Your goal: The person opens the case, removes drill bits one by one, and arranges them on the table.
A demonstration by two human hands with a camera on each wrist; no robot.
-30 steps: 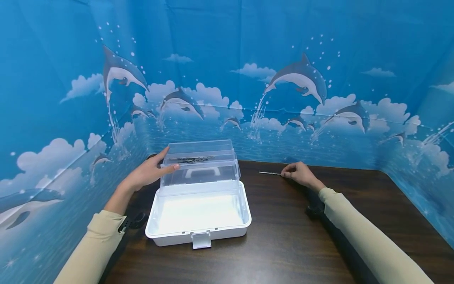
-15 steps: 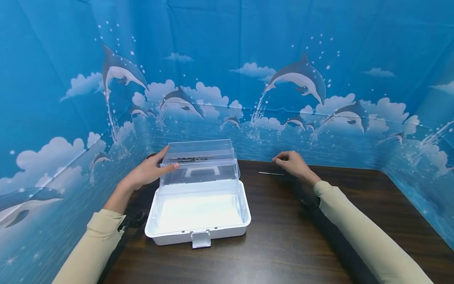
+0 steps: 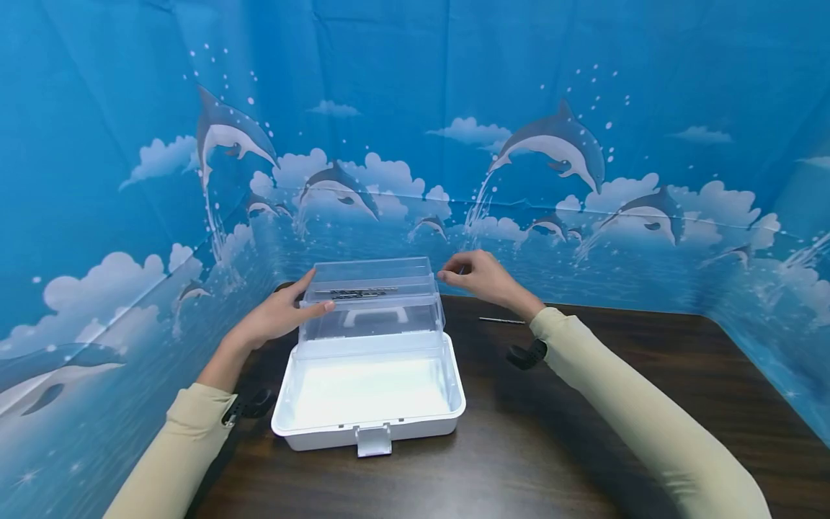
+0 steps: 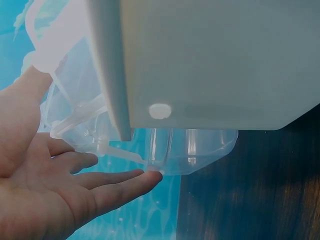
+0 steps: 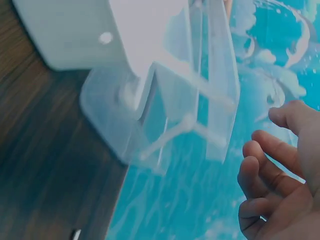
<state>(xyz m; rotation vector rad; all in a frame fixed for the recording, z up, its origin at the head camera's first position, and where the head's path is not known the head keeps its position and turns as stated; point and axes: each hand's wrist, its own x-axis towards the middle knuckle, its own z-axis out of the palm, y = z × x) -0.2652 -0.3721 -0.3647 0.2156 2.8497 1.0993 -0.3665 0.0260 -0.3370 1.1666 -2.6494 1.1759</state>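
A white storage box [image 3: 369, 429] stands with its clear lid raised and clear tiered trays [image 3: 369, 324] swung up. Several dark, thin drill bits [image 3: 363, 293] lie in an upper tray. My left hand [image 3: 275, 317] holds the left side of the lid and trays, thumb in front and fingers behind; in the left wrist view its fingers reach along the clear plastic. My right hand [image 3: 483, 277], fingers loosely bent, is beside the trays' right edge; nothing shows between thumb and forefinger in the right wrist view. One drill bit [image 3: 501, 320] lies on the table below my right wrist.
The dark wooden table [image 3: 519, 447] reaches back to a blue dolphin-print curtain [image 3: 389, 108], which also hangs along the left and right sides. The box's front latch [image 3: 374, 441] hangs down over its front wall. A white handle [image 3: 376, 316] shows through the clear plastic.
My right hand has lifted off the drill bit on the table and moved left to the trays' right edge. The bit stays where it was. My left hand keeps its hold.
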